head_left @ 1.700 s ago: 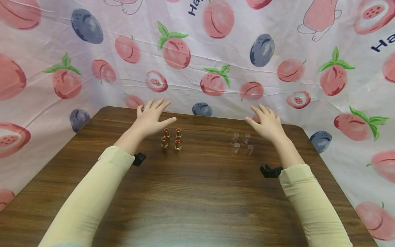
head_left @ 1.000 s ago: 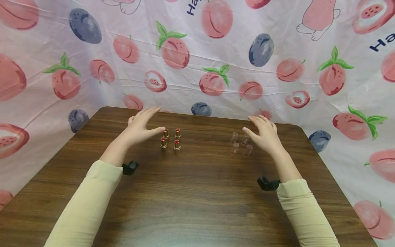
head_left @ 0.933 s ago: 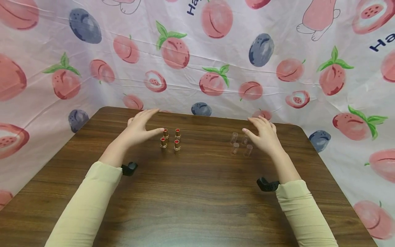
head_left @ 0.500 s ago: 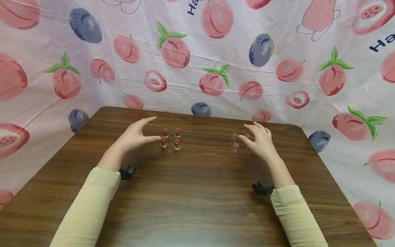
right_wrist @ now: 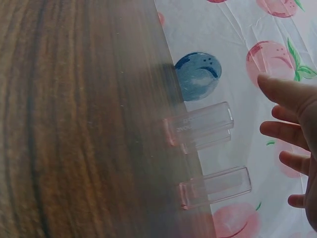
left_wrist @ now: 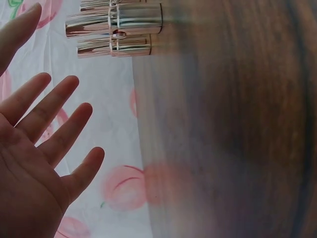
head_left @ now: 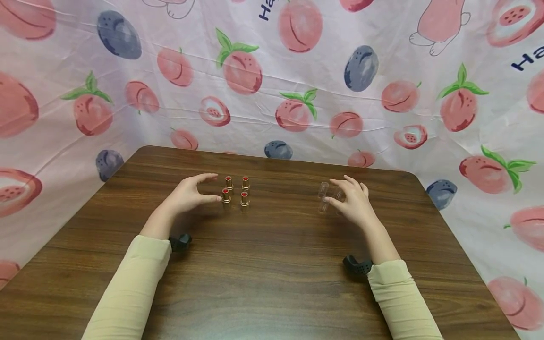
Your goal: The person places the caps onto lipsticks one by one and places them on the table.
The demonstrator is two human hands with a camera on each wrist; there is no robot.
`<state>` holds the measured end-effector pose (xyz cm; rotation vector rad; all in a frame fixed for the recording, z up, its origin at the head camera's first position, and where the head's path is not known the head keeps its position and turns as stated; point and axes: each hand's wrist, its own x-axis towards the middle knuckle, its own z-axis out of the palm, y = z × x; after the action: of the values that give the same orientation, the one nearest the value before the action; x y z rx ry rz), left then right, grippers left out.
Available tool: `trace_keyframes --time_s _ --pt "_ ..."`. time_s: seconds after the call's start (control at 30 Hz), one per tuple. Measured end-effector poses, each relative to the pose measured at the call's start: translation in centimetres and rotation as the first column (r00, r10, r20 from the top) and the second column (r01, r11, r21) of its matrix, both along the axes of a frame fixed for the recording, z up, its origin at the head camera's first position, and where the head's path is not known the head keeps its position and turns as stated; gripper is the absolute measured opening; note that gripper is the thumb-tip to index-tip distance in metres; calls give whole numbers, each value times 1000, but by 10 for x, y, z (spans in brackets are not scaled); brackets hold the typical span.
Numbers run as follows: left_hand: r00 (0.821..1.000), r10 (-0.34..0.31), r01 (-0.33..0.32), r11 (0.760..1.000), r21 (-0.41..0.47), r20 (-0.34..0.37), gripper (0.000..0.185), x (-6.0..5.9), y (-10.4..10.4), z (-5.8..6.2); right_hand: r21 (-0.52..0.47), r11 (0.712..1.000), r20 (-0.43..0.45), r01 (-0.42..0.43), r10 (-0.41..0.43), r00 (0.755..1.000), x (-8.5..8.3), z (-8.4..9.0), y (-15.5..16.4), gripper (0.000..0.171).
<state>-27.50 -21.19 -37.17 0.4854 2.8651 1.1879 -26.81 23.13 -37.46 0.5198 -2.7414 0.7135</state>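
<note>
Four lipsticks (head_left: 235, 191) stand mid-table (head_left: 272, 264); we see our left hand (head_left: 189, 193) released beside them and our right hand (head_left: 354, 205) loose against clear caps (head_left: 326, 196), right of the lipsticks. Left wrist view: fingers (left_wrist: 54, 124) spread, grasping nothing. Right wrist view: caps (right_wrist: 208, 153) untouched. A careless brush could topple these upright pieces.

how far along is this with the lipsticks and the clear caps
Done: nothing visibly; all four lipsticks stand uncapped. In hand: the left hand reaches open toward the near-left lipstick, and the right hand reaches open toward the clear caps. Left: none of the lipsticks has a cap on it yet.
</note>
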Motion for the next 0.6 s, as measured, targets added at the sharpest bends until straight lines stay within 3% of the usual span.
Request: trace_keyframes --time_s 0.6 --pt "997 5 -11 997 78 73 62 -2 0 -20 -33 999 31 -31 32 999 -4 -20 1 55"
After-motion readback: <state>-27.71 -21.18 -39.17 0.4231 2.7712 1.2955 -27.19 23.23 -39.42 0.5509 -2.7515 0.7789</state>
